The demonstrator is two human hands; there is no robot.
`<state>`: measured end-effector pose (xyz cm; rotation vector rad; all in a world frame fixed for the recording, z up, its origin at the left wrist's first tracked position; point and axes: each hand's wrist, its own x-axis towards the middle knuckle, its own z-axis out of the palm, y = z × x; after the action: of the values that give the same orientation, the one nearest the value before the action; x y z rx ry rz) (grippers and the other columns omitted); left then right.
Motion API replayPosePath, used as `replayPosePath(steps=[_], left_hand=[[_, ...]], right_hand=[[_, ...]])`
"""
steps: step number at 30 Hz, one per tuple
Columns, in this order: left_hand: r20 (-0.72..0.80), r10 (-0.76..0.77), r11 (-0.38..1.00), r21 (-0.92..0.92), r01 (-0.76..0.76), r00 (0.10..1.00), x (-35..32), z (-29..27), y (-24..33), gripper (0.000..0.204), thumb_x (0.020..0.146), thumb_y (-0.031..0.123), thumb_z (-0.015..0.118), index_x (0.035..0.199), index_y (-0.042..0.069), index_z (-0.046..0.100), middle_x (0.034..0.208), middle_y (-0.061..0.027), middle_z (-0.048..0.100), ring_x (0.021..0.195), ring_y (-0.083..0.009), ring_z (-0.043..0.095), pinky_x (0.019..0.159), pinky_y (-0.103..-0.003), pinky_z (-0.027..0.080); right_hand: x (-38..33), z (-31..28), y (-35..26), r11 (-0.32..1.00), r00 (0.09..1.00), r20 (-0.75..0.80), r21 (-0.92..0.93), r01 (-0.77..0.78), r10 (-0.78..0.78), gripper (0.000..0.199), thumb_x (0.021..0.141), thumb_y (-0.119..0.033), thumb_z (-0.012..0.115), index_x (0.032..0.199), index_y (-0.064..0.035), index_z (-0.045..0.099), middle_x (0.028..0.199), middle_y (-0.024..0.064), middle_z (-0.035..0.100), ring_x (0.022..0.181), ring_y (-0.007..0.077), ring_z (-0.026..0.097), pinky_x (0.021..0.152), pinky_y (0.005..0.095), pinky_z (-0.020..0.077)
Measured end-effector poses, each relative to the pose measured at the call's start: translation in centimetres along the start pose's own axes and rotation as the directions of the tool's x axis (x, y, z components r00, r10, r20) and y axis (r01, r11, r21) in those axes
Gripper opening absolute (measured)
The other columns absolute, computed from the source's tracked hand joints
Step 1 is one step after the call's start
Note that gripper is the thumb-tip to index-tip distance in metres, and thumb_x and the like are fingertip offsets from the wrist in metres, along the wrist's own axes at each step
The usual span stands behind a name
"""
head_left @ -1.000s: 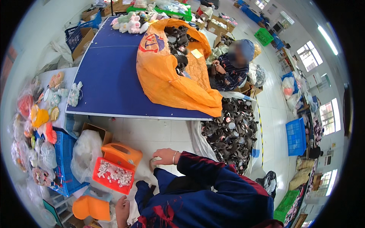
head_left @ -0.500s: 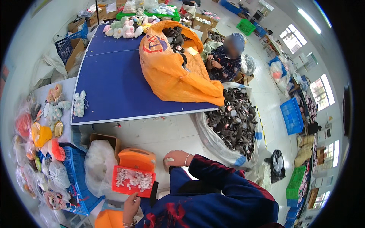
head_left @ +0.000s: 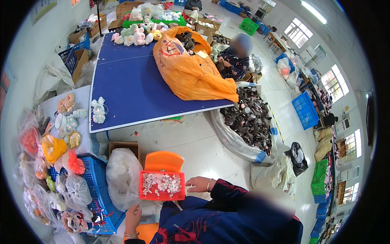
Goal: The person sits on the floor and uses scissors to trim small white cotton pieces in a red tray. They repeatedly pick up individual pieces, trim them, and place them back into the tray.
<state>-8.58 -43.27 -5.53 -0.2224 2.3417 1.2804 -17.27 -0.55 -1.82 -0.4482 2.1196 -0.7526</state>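
Right hand [head_left: 198, 184] touches a red tray [head_left: 162, 186]; left hand [head_left: 133, 216] rests nearby.

Counts around the work spot

One red tray [head_left: 162, 197] holds a heap of small pale pieces, too many and too small to count. One orange stool [head_left: 164, 162] stands behind it. Two bare hands show: the right hand [head_left: 196, 184] and the left hand [head_left: 132, 215]. One blue table [head_left: 130, 87] carries one big orange sack [head_left: 191, 69] and a row of perhaps six or seven pastel plush toys [head_left: 136, 36], though they blur together at that range. One large clear bag [head_left: 248, 126] brims with uncounted dark pieces. One cardboard box [head_left: 124, 147], one white plastic bag [head_left: 123, 177], one small black bag [head_left: 297, 156]. One seated person [head_left: 235, 57] beyond the table.
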Motion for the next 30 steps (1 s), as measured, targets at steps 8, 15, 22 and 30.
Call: replayPosePath(steps=[8,15,22,30], left_hand=[[0.134,0.065,0.997,-0.043,-0.060,0.989,0.4,4.9,3.0,0.038,0.092,0.021,0.068,0.125,0.002,0.068,0.113,-0.0204,0.072,0.097,-0.0303,0.072,0.082,-0.037,0.056],[0.194,0.091,0.993,-0.095,-0.073,0.977,1.4,7.6,5.9,0.037,0.093,0.022,0.069,0.125,0.003,0.069,0.111,-0.0191,0.073,0.096,-0.0288,0.073,0.079,-0.036,0.056],[0.216,0.022,0.999,-0.037,-0.014,0.976,2.6,6.8,8.7,0.038,0.094,0.024,0.069,0.125,0.002,0.069,0.109,-0.0199,0.074,0.096,-0.0277,0.073,0.079,-0.035,0.056],[0.269,0.074,0.996,0.032,-0.086,0.960,4.5,6.0,8.4,0.040,0.093,0.023,0.070,0.126,0.001,0.068,0.112,-0.0194,0.074,0.099,-0.0279,0.073,0.087,-0.037,0.057]], right_hand=[[-1.4,-0.8,1.4,1.000,0.998,-0.057,0.021,-0.020,0.021,0.052,0.096,-0.044,0.064,0.127,-0.0027,0.065,0.120,0.0190,0.068,0.106,0.0336,0.068,0.093,0.0414,0.0545],[-2.9,-2.1,2.8,0.997,0.997,-0.060,0.062,-0.044,0.047,0.050,0.096,-0.044,0.065,0.126,-0.0034,0.065,0.119,0.0186,0.069,0.106,0.0331,0.068,0.092,0.0413,0.0552],[-2.8,-1.9,5.1,0.995,0.989,-0.139,0.093,-0.028,0.041,0.047,0.095,-0.046,0.062,0.120,-0.0062,0.069,0.109,0.0213,0.071,0.104,0.0394,0.067,0.093,0.0457,0.0525],[-1.2,-1.7,5.5,0.991,0.988,-0.144,0.127,-0.043,0.061,0.049,0.095,-0.046,0.063,0.121,-0.0058,0.069,0.112,0.0203,0.071,0.105,0.0384,0.067,0.093,0.0456,0.0528]])
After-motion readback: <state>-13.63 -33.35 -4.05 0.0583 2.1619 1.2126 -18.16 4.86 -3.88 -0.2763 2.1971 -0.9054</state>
